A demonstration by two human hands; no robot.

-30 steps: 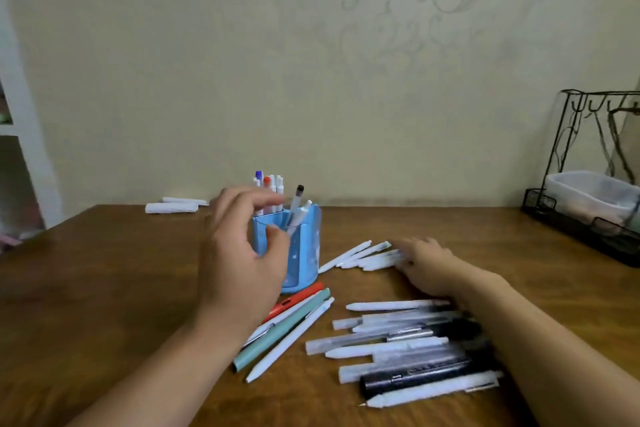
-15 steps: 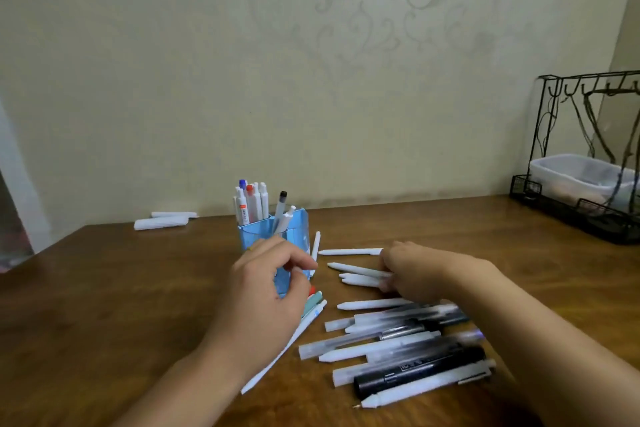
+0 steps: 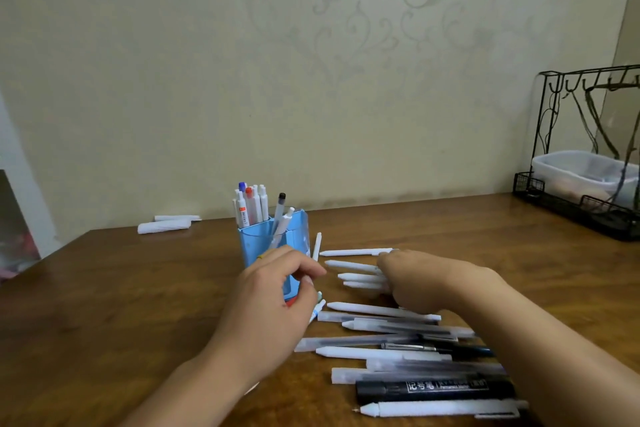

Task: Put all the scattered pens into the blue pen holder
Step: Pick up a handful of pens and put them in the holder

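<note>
Blue pen holder (image 3: 273,246), upright on the brown wooden table (image 3: 121,288), a bit left of the middle. Inside it, a bunch of white pens (image 3: 251,206) with blue and red tips, standing tall at the back left. Also a clear pen with a black cap (image 3: 279,210) and a white pen (image 3: 285,220), both leaning in the front part.

Left hand (image 3: 273,315) low in front of the holder, hiding its bottom half. Fingers curled in with thumb and finger close together; cannot tell if anything is pinched there. Tips of a red, a green and a white pen peeking out just under this hand.

Right hand (image 3: 419,279) flat, palm down, on the ends of four white pens (image 3: 353,270) lying side by side, right of the holder. Fingers together, pressing on them, not closed around any.

One short white pen (image 3: 317,246) just beside the holder's right wall.

Nearer the camera, a big pile of pens (image 3: 398,340) on the table: white ones, frosted clear ones, a dark one. A fat black marker (image 3: 433,388) with white writing near the front, and a long white pen (image 3: 440,409) at the very front.

Far left by the wall, two white rolled things (image 3: 164,225). Far right, a black wire rack (image 3: 588,156) with a clear plastic box (image 3: 585,173) in it.
</note>
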